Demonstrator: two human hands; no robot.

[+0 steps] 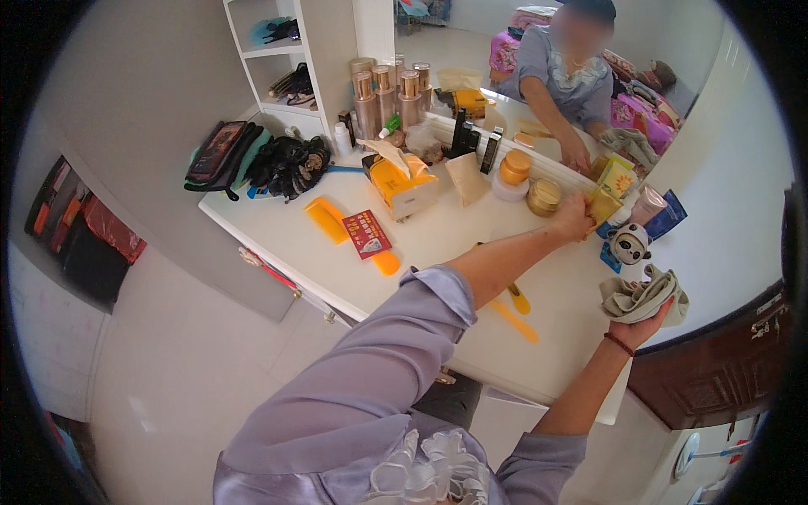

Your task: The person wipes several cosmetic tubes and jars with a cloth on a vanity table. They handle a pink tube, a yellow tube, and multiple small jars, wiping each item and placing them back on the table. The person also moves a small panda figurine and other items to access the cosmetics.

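Note:
My left hand (573, 218) reaches across the dressing table (435, 252) to its back right corner. Its fingers are on a yellow-gold container (604, 206), seemingly gripping its side; part of the grip is hidden. A bunched grey-green cloth (645, 298) rests in my right hand (641, 328), above the table's right side. Just left of my left hand stands a gold-lidded jar (544, 197). Beyond it, an orange-lidded jar (516, 166) sits on a white one. Close to the gold container are a panda-faced item (629, 243), a pink tube (648, 204) and a dark blue tube (668, 216).
A mirror (467, 38) backs the table. Pump bottles (384, 95), a tissue pack (404, 186), an orange comb (325, 221) and a red card (367, 234) occupy the left half. Under my left forearm lie orange-handled items (514, 322). White shelves (271, 53) stand at the left.

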